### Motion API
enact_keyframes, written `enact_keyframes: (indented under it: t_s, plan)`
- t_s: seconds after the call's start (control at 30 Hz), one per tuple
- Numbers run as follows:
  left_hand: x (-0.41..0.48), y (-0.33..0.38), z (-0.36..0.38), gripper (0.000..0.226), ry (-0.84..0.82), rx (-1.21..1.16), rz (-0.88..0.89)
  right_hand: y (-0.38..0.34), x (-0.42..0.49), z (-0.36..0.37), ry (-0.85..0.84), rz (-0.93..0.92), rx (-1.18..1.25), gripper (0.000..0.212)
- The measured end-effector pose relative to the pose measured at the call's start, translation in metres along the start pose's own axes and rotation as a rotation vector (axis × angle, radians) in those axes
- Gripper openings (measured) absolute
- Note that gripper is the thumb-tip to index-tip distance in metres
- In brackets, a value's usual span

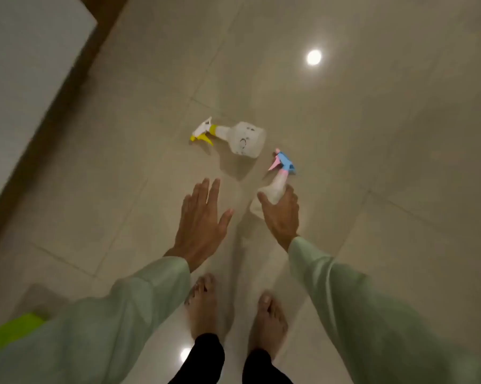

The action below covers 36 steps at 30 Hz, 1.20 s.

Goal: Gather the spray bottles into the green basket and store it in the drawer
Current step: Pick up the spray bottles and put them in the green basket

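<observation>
Two clear spray bottles lie on the beige tiled floor. The one with a yellow and white trigger head [242, 137] rests on its side ahead of me, untouched. The one with a blue and pink head [278, 180] lies nearer, and my right hand [282, 214] wraps over its body. My left hand [202, 221] hovers flat with fingers spread, short of the yellow bottle and holding nothing. A corner of the green basket [10, 332] shows at the lower left, partly hidden by my left sleeve.
A white cabinet front [20, 79] with a dark wooden base strip [53, 128] runs along the left. My bare feet [233, 309] stand on the tiles just behind my hands. Ceiling lights reflect off the glossy floor.
</observation>
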<state>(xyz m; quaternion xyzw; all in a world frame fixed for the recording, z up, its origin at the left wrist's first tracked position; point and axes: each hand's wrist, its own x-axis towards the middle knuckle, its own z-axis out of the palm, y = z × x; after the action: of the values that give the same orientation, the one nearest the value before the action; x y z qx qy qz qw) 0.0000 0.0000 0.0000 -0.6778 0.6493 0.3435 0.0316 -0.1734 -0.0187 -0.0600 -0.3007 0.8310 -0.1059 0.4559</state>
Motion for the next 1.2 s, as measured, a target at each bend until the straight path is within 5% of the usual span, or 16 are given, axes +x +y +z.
enact_keyframes:
  t_s: [0.2,0.4,0.9,1.07,1.2]
  plan:
    - [0.021,-0.041,0.036,0.069,-0.009,-0.021,-0.037,0.005,0.048,0.038,0.051,0.208,0.265,0.072]
    - [-0.028,-0.047,0.009,0.069,-0.002,-0.093,-0.102,-0.002,-0.001,0.02,0.035,0.226,0.319,0.057]
    - [-0.253,-0.11,-0.11,0.069,0.297,-0.295,-0.422,-0.092,-0.262,0.032,-0.462,-0.145,0.138,0.07]
    - [-0.334,-0.192,-0.107,0.07,0.333,-0.294,-0.574,-0.091,-0.333,0.118,-0.513,-0.207,0.219,0.017]
    - [-0.385,-0.273,-0.09,0.07,0.345,-0.335,-0.628,-0.075,-0.387,0.204,-0.542,-0.216,0.232,0.012]
